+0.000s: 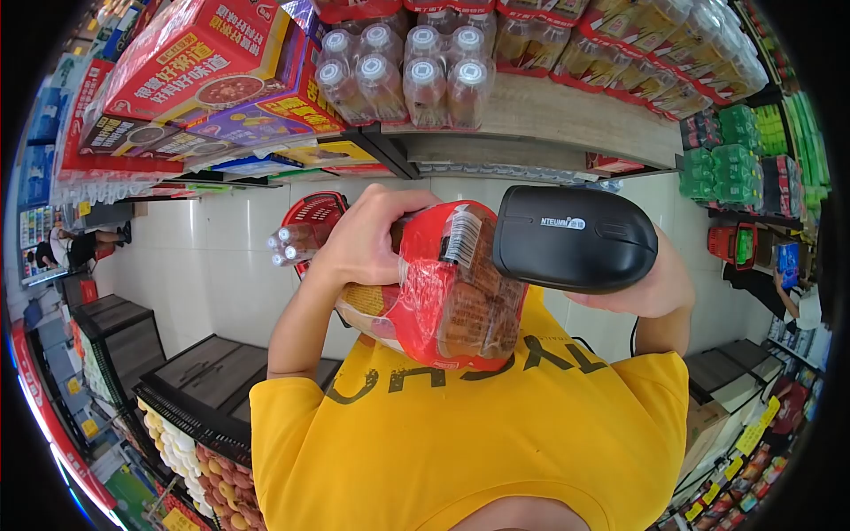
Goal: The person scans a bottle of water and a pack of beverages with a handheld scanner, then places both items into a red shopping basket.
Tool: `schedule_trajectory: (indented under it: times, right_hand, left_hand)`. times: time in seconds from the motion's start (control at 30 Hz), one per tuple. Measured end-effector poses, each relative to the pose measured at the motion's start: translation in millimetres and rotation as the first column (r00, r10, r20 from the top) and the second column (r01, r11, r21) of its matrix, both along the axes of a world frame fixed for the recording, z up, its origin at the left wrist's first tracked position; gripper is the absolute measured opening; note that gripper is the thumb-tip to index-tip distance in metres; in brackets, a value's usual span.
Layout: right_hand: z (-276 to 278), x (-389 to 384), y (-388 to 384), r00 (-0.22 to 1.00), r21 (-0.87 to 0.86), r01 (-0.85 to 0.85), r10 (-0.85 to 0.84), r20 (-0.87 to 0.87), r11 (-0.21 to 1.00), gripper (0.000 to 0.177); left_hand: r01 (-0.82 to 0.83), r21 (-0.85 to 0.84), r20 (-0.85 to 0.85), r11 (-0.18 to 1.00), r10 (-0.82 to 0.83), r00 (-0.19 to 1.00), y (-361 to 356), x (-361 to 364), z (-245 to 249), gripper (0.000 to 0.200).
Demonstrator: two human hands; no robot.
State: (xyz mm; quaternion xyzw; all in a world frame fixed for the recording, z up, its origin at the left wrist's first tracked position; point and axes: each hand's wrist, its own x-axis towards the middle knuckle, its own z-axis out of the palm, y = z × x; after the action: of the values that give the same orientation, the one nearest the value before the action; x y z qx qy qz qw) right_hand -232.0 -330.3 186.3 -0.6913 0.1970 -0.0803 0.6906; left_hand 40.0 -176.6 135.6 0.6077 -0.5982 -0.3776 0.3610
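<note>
In my left hand (376, 234) is a shrink-wrapped multipack of bottles (469, 310), red and clear with brown contents, tilted in front of my chest. My fingers are wrapped over its upper left side. A white barcode label (462, 234) shows near its top. My right hand (651, 288) grips a black handheld barcode scanner (575, 239), whose head covers most of the fingers. The scanner's front end is right beside the multipack, overlapping its right edge in this view.
Ahead, a shelf (549, 111) carries wrapped bottle packs (403, 75) and red boxes (195, 66). A red basket (314, 208) with bottles stands on the floor at left. Dark display stands (204, 376) are near me. One person (84, 243) is far left, another (779, 288) far right.
</note>
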Motion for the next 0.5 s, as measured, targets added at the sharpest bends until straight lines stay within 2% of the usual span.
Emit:
schedule_trajectory:
  times: [0.13,0.23,0.33,0.5]
  right_hand:
    - [-0.6,1.5,1.0,1.0,0.043,-0.015,0.016,-0.014,0.999,0.071]
    - [0.6,2.3,3.2,0.998,-0.012,-0.014,0.013,-0.062,1.0,0.071]
    - [-3.4,4.1,3.1,0.999,-0.028,-0.028,0.027,-0.017,0.999,0.07]
    - [-4.1,3.9,2.9,0.998,0.031,-0.04,0.041,-0.057,0.999,0.069]
  left_hand:
    - [-0.006,0.009,-0.011,1.0,0.006,1.0,2.5,0.1,-4.4,0.049]
    - [-0.005,0.013,0.003,1.0,0.005,1.0,3.9,-0.6,-3.5,0.049]
    - [-0.012,-0.002,0.034,1.0,0.012,0.999,6.9,-0.9,-3.0,0.049]
    - [0.002,0.019,0.004,1.0,-0.002,1.0,7.1,-0.9,-2.1,0.049]
